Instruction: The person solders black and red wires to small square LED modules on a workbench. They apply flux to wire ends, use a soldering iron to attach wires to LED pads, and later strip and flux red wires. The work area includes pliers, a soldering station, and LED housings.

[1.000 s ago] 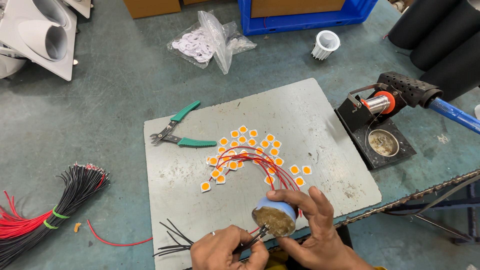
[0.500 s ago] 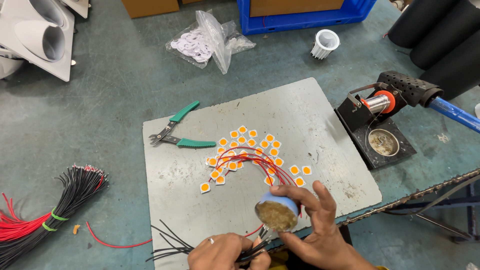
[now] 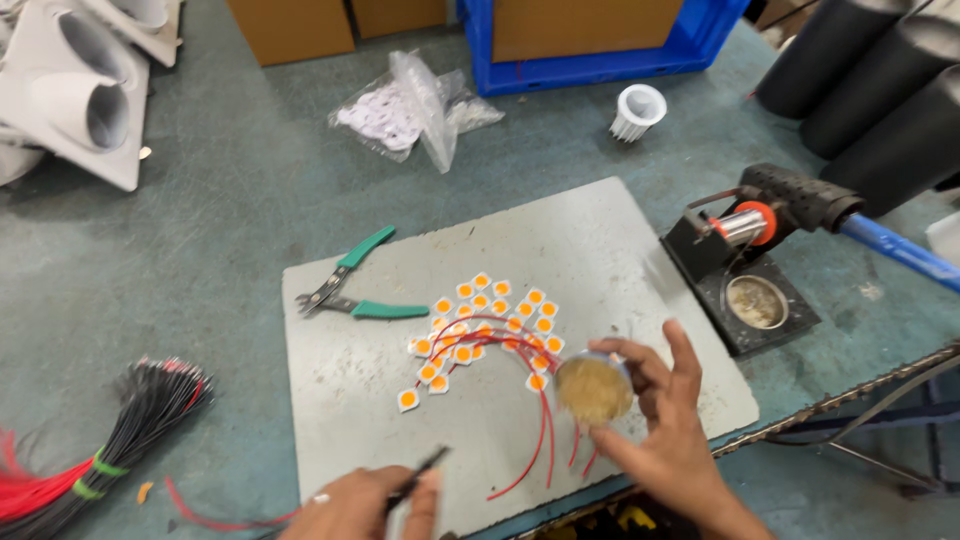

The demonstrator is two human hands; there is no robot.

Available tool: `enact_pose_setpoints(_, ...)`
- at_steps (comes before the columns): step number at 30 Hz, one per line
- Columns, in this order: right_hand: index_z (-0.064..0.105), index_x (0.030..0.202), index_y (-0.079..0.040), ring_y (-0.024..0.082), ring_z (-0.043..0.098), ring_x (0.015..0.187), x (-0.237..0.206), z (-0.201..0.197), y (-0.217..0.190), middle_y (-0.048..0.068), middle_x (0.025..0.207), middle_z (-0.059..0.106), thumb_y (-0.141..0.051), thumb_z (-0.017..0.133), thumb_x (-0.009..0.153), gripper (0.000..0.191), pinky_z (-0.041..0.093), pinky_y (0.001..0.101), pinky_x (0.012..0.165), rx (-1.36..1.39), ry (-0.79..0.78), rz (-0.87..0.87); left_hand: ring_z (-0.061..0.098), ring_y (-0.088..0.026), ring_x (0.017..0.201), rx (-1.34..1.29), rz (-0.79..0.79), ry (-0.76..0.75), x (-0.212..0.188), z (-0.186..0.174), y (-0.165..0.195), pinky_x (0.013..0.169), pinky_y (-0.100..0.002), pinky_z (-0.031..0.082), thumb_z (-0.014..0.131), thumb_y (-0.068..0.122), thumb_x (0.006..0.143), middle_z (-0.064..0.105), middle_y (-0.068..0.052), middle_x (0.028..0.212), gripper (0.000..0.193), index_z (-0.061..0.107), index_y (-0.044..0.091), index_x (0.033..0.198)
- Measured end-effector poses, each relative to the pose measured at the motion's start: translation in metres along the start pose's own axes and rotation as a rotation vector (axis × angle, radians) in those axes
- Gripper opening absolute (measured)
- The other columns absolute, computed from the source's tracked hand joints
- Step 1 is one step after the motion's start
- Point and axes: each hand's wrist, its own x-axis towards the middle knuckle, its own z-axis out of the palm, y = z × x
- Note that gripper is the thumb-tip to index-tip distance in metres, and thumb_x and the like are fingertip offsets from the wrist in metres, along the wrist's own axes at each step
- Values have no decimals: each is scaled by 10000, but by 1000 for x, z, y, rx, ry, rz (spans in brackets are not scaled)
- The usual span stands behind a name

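Green workbench w/ grey metal plate [image 3: 600,250]: right hand [image 3: 665,435] wrapped round small tin of brownish paste [image 3: 594,390], prob. flux, left hand [image 3: 365,503] pinching black wire [image 3: 425,470], while orange LED chips [image 3: 480,325] lie clustered, several already red-wired, others bare.

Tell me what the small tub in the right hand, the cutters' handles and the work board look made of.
Small round tub: its wall barely shows, so the material is unclear; it holds a dull tan paste with a grainy surface.
Cutters' handles: green plastic or rubber sleeves, matte, over grey metal jaws.
Work board: pale grey, flat and matte; possibly metal or laminate.
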Motion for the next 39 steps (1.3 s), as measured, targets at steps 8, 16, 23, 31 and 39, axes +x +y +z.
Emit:
enact_pose_setpoints(8, 0, 1634, -191, 225, 635, 1167, 47, -44, 74, 199, 1391, 537, 128, 755, 688, 1252, 540, 375, 981, 10, 173, 57, 580, -100, 332, -379, -59, 444, 5, 78, -6, 359, -278, 469, 873, 196, 602, 648, -46, 429, 184, 769, 122, 735)
enact_pose_setpoints(16, 4, 1647, -202, 222, 627, 1174, 60, -50, 45, 210, 1403, 535, 155, 737, 697, 1252, 536, 377, 1003, 1, 121, 34, 473, -68, 342, -591, -67, 334, -10, 44, 38, 367, -260, 355, 860, 158, 686, 599, -10, 415, 122, 771, 75, 676)
enact_pose_setpoints(23, 27, 1649, -184, 254, 613, 1222, 80, -44, 41, 201, 1363, 558, 105, 792, 675, 1272, 504, 399, 1051, -168, 153, 110, 549, -146, 339, -464, -188, 304, -27, 41, 19, 371, -311, 430, 877, 192, 643, 629, -58, 462, 167, 787, 74, 720)
enact_pose_setpoints(31, 162, 1594, -78, 267, 548, 1275, 72, -48, 25, 219, 1359, 571, -16, 929, 628, 1235, 438, 404, 1057, -461, 153, 58, 717, -178, 563, -29, -457, 241, -15, 10, -134, 554, -319, 565, 805, 192, 706, 734, -82, 637, 184, 770, 53, 821)
enact_pose_setpoints(39, 540, 1008, -96, 152, 633, 798, -22, -125, -31, 34, 930, 659, -149, 712, 1076, 192, 540, 327, 756, 762, 753, 102, 701, -179, 575, -157, -457, 235, -53, 13, -126, 581, -329, 559, 786, 187, 759, 711, -80, 652, 186, 742, 42, 868)
